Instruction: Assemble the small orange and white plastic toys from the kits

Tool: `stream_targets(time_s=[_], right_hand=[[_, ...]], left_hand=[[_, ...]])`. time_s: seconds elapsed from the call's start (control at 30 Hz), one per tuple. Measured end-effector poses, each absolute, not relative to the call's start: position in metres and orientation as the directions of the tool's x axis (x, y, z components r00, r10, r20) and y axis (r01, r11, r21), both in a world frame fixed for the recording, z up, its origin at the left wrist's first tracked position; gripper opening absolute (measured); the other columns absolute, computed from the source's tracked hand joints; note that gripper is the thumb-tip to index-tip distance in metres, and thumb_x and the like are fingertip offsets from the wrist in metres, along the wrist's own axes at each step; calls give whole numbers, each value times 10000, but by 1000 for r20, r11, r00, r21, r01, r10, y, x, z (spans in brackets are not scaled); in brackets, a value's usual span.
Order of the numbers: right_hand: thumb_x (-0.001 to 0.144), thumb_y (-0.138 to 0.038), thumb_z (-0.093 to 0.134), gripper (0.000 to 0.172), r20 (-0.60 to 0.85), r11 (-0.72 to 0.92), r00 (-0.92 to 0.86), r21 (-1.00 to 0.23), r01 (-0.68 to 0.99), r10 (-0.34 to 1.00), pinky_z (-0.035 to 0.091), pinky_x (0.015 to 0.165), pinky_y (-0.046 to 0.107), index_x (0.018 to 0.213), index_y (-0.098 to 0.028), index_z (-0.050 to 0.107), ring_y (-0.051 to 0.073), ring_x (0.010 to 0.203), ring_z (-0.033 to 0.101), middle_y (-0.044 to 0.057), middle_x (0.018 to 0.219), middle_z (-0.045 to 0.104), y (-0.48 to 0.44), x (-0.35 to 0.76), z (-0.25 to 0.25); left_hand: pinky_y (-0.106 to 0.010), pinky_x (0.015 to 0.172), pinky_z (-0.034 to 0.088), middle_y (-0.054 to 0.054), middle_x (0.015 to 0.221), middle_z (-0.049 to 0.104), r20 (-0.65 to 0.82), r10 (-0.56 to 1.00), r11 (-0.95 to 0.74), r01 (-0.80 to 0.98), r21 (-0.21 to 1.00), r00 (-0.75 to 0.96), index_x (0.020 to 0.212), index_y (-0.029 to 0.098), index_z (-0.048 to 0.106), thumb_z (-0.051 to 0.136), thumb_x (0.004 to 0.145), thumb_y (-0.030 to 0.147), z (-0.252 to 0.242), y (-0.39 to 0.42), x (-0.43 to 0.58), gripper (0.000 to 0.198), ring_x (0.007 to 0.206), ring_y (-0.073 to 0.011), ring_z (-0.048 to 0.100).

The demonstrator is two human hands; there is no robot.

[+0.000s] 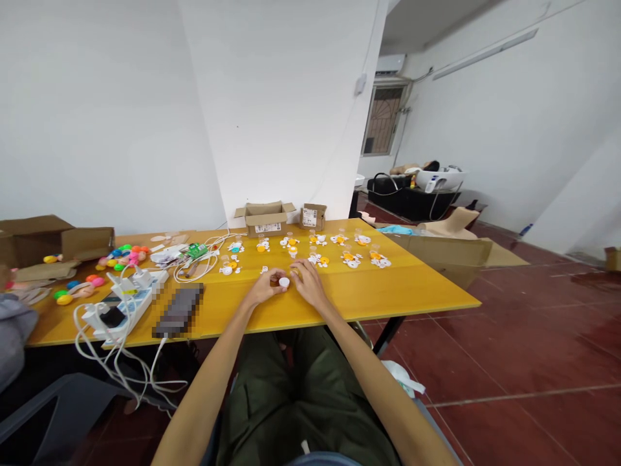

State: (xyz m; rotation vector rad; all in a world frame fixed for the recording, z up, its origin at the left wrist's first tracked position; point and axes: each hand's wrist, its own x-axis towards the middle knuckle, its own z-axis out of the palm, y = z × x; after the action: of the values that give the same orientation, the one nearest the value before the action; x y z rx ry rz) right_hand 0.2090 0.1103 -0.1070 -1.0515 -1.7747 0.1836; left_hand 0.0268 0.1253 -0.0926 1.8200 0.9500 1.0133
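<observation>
My left hand (264, 288) has its thumb and fingers closed around a small piece with a round white end (284, 282), just above the near part of the yellow table (378, 294). Its kind is too small to make out. Close beside it, my right hand (306, 280) curves over the table with its fingers apart, and I see nothing held in it. Beyond my fingertips lie small sets of white and orange plastic parts (321, 260), several with clear cups (374, 249). One small group of white bits (264, 269) lies just past my left hand.
A phone (179, 310) and a white power strip (130, 304) with tangled cables are to the left. Colourful plastic eggs (129, 255) and an open carton (53, 243) lie farther left, near another person's sleeve (14, 333). Two small boxes (266, 219) stand against the wall.
</observation>
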Motion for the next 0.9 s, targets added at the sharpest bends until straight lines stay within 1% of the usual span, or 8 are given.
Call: stream_targets(time_s=[0.13,0.2,0.27,0.43,0.67,0.9], right_hand=[[914,-204,537,132,672,646,-200,-518,561,713,488,902,367,907,-247,661,239,965,603,64,965,661,103,208,-101],[915,-196,542,126,660,653,-237,-501,568,713,489,874,346,881,-242,655,226,945,606,56,944,664,102,206,-101],[917,-199,556,117,645,646,-253,-496,580,722,487,876,335,871,-239,656,218,948,612,54,944,668,102,205,-102],[917,-217,599,88,611,619,-257,-509,598,749,484,905,335,870,-232,673,215,985,632,60,975,692,101,203,-103],[908,-198,610,80,595,614,-265,-518,595,759,491,870,316,897,-230,683,207,947,652,53,959,714,100,202,-101],[909,-206,600,97,576,603,-266,-535,592,773,492,847,303,945,-233,687,203,952,653,55,981,719,100,205,-101]], left_hand=[[-343,943,498,-43,1000,739,294,866,-407,228,885,404,966,197,698,816,647,193,-90,123,28,340,972,-207,669],[-342,934,505,-38,1002,742,302,859,-423,240,874,413,963,197,695,799,664,183,-89,122,28,317,958,-200,672],[-341,920,513,-35,994,744,311,854,-436,247,866,418,957,197,692,789,681,184,-89,122,28,293,940,-196,676],[-345,901,526,-41,972,746,330,840,-462,249,851,430,950,193,696,794,697,220,-90,123,28,272,918,-197,681],[-338,902,524,-44,978,754,338,828,-482,262,836,448,941,188,704,777,725,236,-90,123,27,233,919,-194,683],[-349,919,530,-54,1002,758,346,833,-493,295,819,431,977,195,715,796,723,275,-90,123,27,279,954,-211,687]])
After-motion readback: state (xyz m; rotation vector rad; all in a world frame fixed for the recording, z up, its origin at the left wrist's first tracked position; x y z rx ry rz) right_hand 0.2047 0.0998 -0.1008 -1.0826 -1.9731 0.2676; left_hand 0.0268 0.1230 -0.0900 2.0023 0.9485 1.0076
